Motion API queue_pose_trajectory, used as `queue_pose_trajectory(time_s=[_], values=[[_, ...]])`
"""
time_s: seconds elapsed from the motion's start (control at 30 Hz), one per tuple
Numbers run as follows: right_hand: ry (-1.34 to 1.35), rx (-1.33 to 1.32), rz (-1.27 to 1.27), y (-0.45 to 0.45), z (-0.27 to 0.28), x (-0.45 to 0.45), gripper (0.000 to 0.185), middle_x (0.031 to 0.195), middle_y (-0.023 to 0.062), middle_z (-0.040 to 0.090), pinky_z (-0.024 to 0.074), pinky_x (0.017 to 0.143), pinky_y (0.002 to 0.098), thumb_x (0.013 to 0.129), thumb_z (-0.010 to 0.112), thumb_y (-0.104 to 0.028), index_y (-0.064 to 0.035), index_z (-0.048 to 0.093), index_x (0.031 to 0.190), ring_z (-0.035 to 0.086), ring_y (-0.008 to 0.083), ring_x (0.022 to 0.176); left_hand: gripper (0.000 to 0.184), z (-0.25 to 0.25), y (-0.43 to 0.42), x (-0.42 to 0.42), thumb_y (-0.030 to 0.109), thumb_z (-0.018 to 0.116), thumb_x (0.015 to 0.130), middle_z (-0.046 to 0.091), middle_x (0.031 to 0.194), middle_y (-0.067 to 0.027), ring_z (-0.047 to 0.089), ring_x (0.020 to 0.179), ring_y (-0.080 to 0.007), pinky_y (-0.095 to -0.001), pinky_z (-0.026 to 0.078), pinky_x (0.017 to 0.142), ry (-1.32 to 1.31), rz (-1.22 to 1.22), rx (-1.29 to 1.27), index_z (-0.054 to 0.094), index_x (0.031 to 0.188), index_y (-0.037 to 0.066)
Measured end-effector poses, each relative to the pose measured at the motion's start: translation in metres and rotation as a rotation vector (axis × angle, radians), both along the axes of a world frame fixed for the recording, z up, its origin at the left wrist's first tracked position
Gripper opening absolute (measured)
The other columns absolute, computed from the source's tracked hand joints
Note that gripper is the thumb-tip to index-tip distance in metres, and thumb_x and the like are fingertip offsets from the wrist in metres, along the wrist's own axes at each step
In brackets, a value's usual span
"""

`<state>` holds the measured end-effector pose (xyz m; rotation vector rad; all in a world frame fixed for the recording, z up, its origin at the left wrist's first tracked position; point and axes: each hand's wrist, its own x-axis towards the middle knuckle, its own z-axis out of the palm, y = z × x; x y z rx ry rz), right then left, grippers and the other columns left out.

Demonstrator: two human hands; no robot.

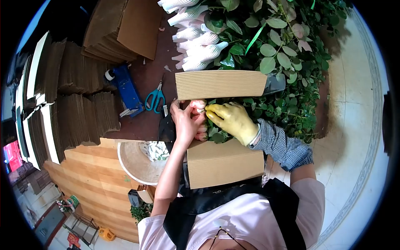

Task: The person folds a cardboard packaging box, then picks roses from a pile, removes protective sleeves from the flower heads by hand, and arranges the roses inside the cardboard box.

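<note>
Between two flaps of ribbed cardboard [221,84] lie pink roses [198,105], their heads toward the left and leafy stems toward the right. My bare left hand [185,120] is closed around a rose head, thumb and fingers on its petals. In a yellow glove, my right hand [234,121] pinches at the base of the same rose from the right; its fingertips are partly hidden. More pink blooms [201,132] show just below my left fingers. The near cardboard flap [225,164] rests in front of my body.
White foam-net sleeves [200,50] cover flower heads at the back, beside a heap of green leaves [283,50]. Blue-handled scissors [155,99] and a blue tape dispenser [127,91] lie left. Cardboard stacks [83,112] stand farther left. Below is a bucket [129,166] with white scraps.
</note>
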<state>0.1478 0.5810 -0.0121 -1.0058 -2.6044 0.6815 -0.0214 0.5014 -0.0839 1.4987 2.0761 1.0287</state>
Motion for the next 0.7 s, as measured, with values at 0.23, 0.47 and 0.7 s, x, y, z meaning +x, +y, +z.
queue_pose_trajectory(time_s=[0.23, 0.47, 0.7], values=[[-0.221, 0.16, 0.053, 0.002, 0.002, -0.009, 0.024, 0.086, 0.0099, 0.068, 0.0539, 0.069, 0.0444, 0.093, 0.064, -0.026, -0.0154, 0.068, 0.114, 0.066, 0.0293, 0.074, 0.039, 0.007, -0.008, 0.003, 0.019, 0.084, 0.07, 0.044, 0.136, -0.0267, 0.043, 0.13, -0.0456, -0.0519, 0.039, 0.109, -0.049, 0.027, -0.083, 0.074, 0.105, 0.004], [-0.618, 0.129, 0.255, 0.01, -0.006, -0.029, 0.033, 0.083, 0.0065, 0.072, 0.0558, 0.064, 0.0428, 0.097, 0.054, -0.021, -0.0161, 0.059, 0.13, 0.071, 0.0256, 0.074, 0.041, 0.005, -0.009, 0.002, 0.02, 0.084, 0.072, 0.042, 0.137, -0.0289, 0.043, 0.13, -0.0467, -0.0524, 0.04, 0.108, -0.064, 0.002, -0.127, 0.073, 0.107, 0.001], [-0.71, 0.18, 0.279, 0.008, -0.004, -0.041, 0.044, 0.075, 0.0037, 0.072, 0.0516, 0.051, 0.0376, 0.096, 0.054, -0.02, -0.0076, 0.052, 0.138, 0.07, 0.02, 0.064, 0.032, 0.017, -0.017, -0.016, 0.013, 0.079, 0.081, 0.048, 0.135, -0.0221, 0.047, 0.128, -0.0399, -0.0444, 0.043, 0.105, -0.175, -0.086, -0.11, 0.07, 0.11, 0.0]])
